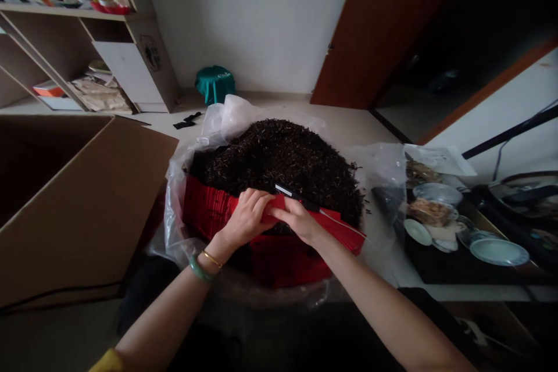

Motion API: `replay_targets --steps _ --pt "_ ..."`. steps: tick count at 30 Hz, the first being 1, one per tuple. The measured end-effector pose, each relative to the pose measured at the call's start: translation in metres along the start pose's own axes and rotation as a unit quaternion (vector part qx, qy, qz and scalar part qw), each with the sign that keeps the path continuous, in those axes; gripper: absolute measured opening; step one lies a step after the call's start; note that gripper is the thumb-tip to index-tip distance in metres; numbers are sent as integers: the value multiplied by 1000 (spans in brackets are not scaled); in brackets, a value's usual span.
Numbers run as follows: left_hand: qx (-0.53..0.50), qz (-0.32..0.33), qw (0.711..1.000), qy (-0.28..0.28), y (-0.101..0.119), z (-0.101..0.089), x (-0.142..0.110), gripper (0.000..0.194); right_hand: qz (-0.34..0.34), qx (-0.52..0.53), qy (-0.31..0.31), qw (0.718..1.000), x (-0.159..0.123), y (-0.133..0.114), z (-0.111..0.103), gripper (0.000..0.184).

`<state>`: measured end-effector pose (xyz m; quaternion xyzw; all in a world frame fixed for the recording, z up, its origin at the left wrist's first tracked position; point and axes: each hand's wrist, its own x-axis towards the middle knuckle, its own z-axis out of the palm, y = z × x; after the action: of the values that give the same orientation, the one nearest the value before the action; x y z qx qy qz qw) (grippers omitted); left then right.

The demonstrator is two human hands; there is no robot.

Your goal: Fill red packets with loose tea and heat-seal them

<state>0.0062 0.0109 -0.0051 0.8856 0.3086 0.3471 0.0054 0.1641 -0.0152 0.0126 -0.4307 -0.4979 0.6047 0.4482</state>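
Note:
Both hands meet over a heap of dark, dry, twisted leaves that look like loose tea (pixel 288 148), in a wide container lined with clear plastic (pixel 174 186). My left hand (pixel 246 212), with a green bangle and a gold bracelet at the wrist, closes its fingers on a small red packet (pixel 276 204). My right hand (pixel 299 218) grips the packet's other side. Just behind the right fingers is a slim black device (pixel 300 197) with a white strip and a pale cable; whether that hand holds it too I cannot tell. Stacks of red packets (pixel 209 203) lie around the hands, on the heap's near side.
An open cardboard box (pixel 87 203) stands at left, below shelves (pixel 65 11). A teal bag or cloth-covered bin (pixel 215 84) sits by the wall. At right, a low table holds bowls (pixel 499 250) and a clear tub (pixel 431 209). A brown door (pixel 370 29) stands behind.

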Motion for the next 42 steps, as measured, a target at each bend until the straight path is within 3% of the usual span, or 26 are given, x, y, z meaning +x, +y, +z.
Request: replay_targets --steps 8,16,24,29,33,37,42 --pt "1 23 999 31 1 9 -2 43 53 18 -32 998 1 -3 -7 32" --pt "-36 19 999 35 -2 14 -3 45 78 87 -5 993 2 2 0 37" --pt "-84 4 996 39 0 17 -2 52 84 37 -10 996 3 4 -6 47" --pt "-121 -37 992 13 1 12 1 53 80 -25 -30 996 3 -3 -11 54" --pt "-67 -56 995 -40 4 8 2 53 81 -44 -46 995 4 -4 -14 56" --pt "23 -99 991 -88 7 4 1 53 87 -21 -57 994 6 1 -13 51" --pt "45 -143 982 -112 3 2 0 50 90 47 -101 990 7 3 -9 50"
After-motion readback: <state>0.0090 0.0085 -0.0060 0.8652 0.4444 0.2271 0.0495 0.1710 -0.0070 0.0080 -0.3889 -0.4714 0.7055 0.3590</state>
